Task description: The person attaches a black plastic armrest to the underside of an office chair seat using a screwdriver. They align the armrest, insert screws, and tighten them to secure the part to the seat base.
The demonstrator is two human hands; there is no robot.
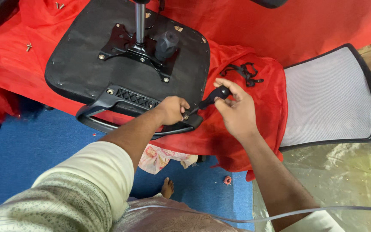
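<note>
An upturned black office chair seat point(86, 64) lies on a red cloth point(305, 25), its metal base plate point(129, 45) and gas column point(140, 21) pointing up. A black armrest point(121, 103) is fitted along the seat's near edge. My left hand point(171, 109) is closed on the armrest's end bracket, fingers pinched around the tool's tip. My right hand point(235, 109) grips the black handle of a screwdriver point(213, 96), whose tip points left to the bracket beside my left hand.
A grey mesh chair back point(329, 99) with a black frame lies to the right on the cloth. Loose screws point(28, 46) rest at the far left. A black strap point(245, 73) lies near my right hand. Blue floor point(22, 150) and my bare foot point(167, 189) are below.
</note>
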